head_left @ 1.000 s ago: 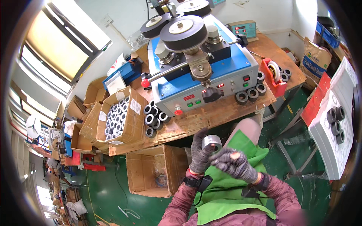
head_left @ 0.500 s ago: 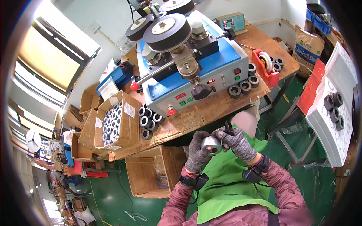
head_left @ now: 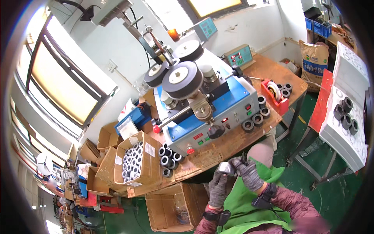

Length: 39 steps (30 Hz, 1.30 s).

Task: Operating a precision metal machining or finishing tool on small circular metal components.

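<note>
My left hand [head_left: 218, 190], in a grey knit glove, is closed around a short silver metal ring [head_left: 226, 168], holding it up over my lap. The ring's shiny outer side faces me. On its right, my gloved right hand [head_left: 250, 174] is closed with its fingertips against the ring. A slim dark tool [head_left: 244, 156] sticks up from the right hand's fingers; its kind is too small to make out. A green apron [head_left: 249, 208] lies beneath both hands.
Ahead stands a blue and grey machine [head_left: 210, 130] with black wheels on a wooden bench [head_left: 194, 163]. Dark-walled rings [head_left: 258, 119] sit by it. A cardboard box [head_left: 150, 163] holds many rings; another box [head_left: 167, 210] is below. A white tray [head_left: 339, 144] stands right.
The view has tilted up, showing more wall and window. The ring has turned from its open end toward its shiny side. Both hands stay together on it.
</note>
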Tool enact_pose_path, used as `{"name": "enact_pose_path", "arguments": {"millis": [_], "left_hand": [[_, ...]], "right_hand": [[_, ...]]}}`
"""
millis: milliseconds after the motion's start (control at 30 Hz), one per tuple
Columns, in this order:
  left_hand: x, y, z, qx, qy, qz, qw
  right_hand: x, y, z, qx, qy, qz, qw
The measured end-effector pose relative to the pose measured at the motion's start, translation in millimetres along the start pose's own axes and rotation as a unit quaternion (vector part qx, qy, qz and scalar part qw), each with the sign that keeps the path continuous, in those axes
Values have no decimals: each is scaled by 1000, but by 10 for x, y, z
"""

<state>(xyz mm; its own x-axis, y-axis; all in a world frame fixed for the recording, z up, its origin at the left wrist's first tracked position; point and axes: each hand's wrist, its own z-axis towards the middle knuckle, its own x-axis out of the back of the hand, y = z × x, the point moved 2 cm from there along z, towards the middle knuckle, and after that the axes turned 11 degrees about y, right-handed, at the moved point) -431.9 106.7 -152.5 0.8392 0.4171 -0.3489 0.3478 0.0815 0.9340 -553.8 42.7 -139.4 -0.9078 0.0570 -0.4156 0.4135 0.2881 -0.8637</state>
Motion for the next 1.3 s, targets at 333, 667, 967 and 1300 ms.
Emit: {"name": "enact_pose_path", "arguments": {"millis": [333, 667, 967, 1300], "left_hand": [[837, 202, 80, -80, 59, 225, 969], [4620, 2416, -1838, -305, 664, 320, 602], [3790, 1168, -1501, -148, 501, 421, 742], [2808, 270, -838, -8, 387, -68, 919]], "right_hand": [[-309, -29, -7, -38, -176, -106, 978], [47, -32, 820, 55, -172, -202, 963], [-1058, 518, 476, -27, -295, -314, 902], [-1586, 1431, -458, -235, -492, -250, 800]]}}
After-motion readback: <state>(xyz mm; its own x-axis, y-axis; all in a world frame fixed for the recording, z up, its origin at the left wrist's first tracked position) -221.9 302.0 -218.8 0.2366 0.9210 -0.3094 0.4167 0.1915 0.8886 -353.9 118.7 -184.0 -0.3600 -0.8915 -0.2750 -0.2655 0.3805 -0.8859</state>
